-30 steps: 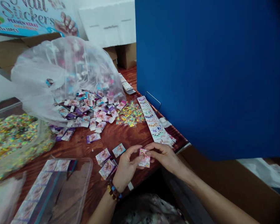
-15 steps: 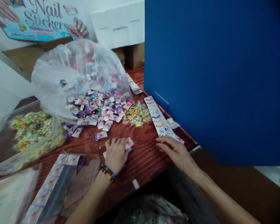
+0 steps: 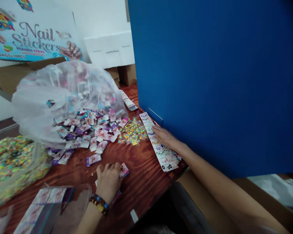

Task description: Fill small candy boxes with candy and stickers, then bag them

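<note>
My left hand point(image 3: 109, 180), with a beaded bracelet at its wrist, is curled over a few small printed card boxes on the table. One box point(image 3: 124, 170) sticks out past its fingers; the others are mostly covered. Over a long strip of nail stickers point(image 3: 158, 148) lies my right hand point(image 3: 164, 136), its fingers stretched out and touching or just above the strip. Left of the strip is a pile of small clear packets of colourful candy point(image 3: 134, 131). More small boxes point(image 3: 97, 133) spill from a big clear plastic bag point(image 3: 39, 97).
A blue panel point(image 3: 210, 81) stands along the right table edge, a wire bracket point(image 3: 155, 115) at its foot. On the left are a tub of candy packets point(image 3: 12, 156) and a clear tray point(image 3: 88, 191) with rows of boxes. A Nail Stickers carton point(image 3: 39, 19) stands behind.
My right hand has moved forward from the strip's near end to its middle. My left hand stays over the boxes. The view has shifted rightward and up.
</note>
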A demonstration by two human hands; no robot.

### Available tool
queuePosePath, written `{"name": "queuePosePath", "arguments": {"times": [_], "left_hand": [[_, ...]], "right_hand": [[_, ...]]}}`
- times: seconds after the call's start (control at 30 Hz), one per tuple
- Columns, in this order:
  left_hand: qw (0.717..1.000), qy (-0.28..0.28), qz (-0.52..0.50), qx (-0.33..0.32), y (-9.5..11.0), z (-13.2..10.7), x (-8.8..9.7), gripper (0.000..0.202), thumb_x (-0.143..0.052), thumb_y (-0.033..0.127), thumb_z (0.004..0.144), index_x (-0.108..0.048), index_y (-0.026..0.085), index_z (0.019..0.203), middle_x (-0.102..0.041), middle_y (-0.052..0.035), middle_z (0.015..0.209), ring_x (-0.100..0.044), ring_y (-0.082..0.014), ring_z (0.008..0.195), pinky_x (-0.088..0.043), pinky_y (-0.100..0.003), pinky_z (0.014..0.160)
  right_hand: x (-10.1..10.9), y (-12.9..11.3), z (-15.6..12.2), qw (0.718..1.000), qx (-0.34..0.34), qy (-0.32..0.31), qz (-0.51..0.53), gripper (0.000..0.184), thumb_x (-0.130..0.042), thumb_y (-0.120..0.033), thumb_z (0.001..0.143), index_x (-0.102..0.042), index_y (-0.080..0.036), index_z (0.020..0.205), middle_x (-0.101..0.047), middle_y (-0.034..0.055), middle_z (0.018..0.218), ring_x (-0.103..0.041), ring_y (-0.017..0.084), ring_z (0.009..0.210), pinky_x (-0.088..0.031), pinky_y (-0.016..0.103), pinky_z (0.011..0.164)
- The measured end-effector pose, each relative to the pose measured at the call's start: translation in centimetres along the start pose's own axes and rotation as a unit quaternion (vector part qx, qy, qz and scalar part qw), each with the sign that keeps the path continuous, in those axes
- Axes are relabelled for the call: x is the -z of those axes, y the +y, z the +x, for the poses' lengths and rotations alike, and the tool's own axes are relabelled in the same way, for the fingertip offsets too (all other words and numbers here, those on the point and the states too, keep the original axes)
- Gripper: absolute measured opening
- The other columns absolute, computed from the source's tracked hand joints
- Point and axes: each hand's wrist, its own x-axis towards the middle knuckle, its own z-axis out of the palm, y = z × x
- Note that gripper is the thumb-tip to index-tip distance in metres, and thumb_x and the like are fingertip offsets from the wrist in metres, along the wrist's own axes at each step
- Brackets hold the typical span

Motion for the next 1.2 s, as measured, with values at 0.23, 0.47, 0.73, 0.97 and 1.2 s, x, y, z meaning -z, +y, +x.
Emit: {"name": "queuePosePath", "arguments": {"times": [0.23,0.47,0.73,0.97,1.2], "left_hand": [[0.999,0.031,-0.005,0.012,0.0,0.1,0.2,0.043,-0.052,0.026,0.085,-0.050,0.015,0.126,-0.068,-0.0115,0.111,-0.056,-0.0303,0.110,-0.023,-0.056,0.100],[0.991,0.123,-0.048,0.004,0.3,0.1,-0.8,0.042,-0.052,0.028,0.088,-0.050,0.019,0.129,-0.069,-0.0117,0.112,-0.060,-0.0275,0.105,-0.021,-0.055,0.103],[0.982,0.154,-0.106,-0.034,1.8,0.1,-1.7,0.034,-0.056,0.026,0.086,-0.058,0.021,0.119,-0.070,-0.0082,0.107,-0.063,-0.0266,0.101,-0.023,-0.058,0.105],[0.940,0.190,-0.265,-0.103,3.1,0.6,0.0,0.036,-0.052,0.030,0.088,-0.054,0.022,0.123,-0.066,-0.0080,0.116,-0.059,-0.0223,0.110,-0.038,-0.048,0.103],[0.858,0.121,-0.490,-0.095,5.7,3.8,2.7,0.039,-0.056,0.040,0.084,-0.062,0.019,0.116,-0.067,-0.0090,0.114,-0.061,-0.0238,0.106,-0.046,-0.036,0.092]], "right_hand": [[1.3,0.3,1.4,0.985,-0.045,-0.163,-0.031,0.055,-0.049,-0.033,0.089,-0.042,-0.017,0.141,-0.030,0.0128,0.152,-0.020,0.027,0.143,-0.020,0.047,0.114],[0.4,1.5,0.6,0.991,0.016,-0.133,-0.002,0.054,-0.051,-0.035,0.088,-0.045,-0.019,0.140,-0.032,0.0088,0.151,-0.018,0.026,0.143,-0.021,0.046,0.115],[-1.3,2.6,0.4,0.994,0.016,-0.008,0.109,0.025,-0.055,-0.029,0.084,-0.074,-0.023,0.100,-0.066,0.0064,0.120,-0.051,0.026,0.125,-0.037,0.046,0.107],[6.4,-0.9,-0.6,0.978,-0.012,0.001,0.208,0.025,-0.054,-0.037,0.085,-0.072,-0.019,0.083,-0.072,0.0023,0.080,-0.066,0.019,0.079,-0.049,0.031,0.072],[11.0,-6.5,0.7,0.931,-0.002,-0.027,0.365,0.024,-0.060,-0.039,0.080,-0.066,-0.018,0.071,-0.057,-0.0042,0.056,-0.049,0.009,0.051,-0.034,0.021,0.049]]}}
